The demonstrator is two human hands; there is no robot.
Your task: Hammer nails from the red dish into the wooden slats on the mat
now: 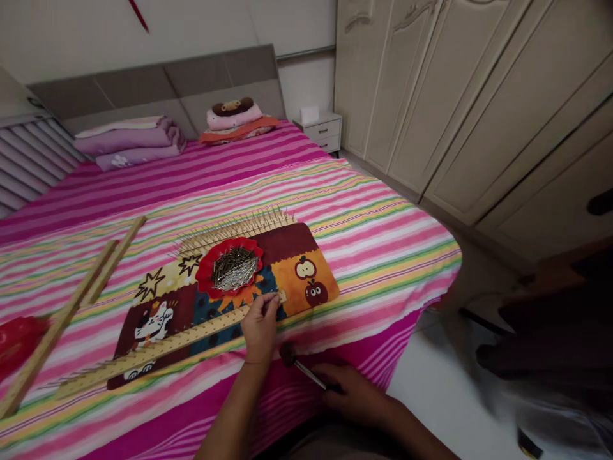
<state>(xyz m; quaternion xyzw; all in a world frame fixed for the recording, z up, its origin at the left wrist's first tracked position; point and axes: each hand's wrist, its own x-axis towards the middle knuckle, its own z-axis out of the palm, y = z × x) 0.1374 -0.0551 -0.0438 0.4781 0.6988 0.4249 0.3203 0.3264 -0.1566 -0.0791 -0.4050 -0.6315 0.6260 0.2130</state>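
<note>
My left grip point(261, 316) is pinched together, on what I can't tell, over the pale, nail-studded wooden strip point(191, 335) crossing a colourful patterned mat point(292, 236); my right point(354, 391) clasps a dark-headed, metal-shafted hammer point(309, 374).

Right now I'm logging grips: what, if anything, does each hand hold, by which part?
The right hand holds the hammer by its handle. The left hand is at the right end of the nailed strip; whether it grips anything is unclear.

Bare forearms point(232, 409), dark clothing point(328, 441)
</note>
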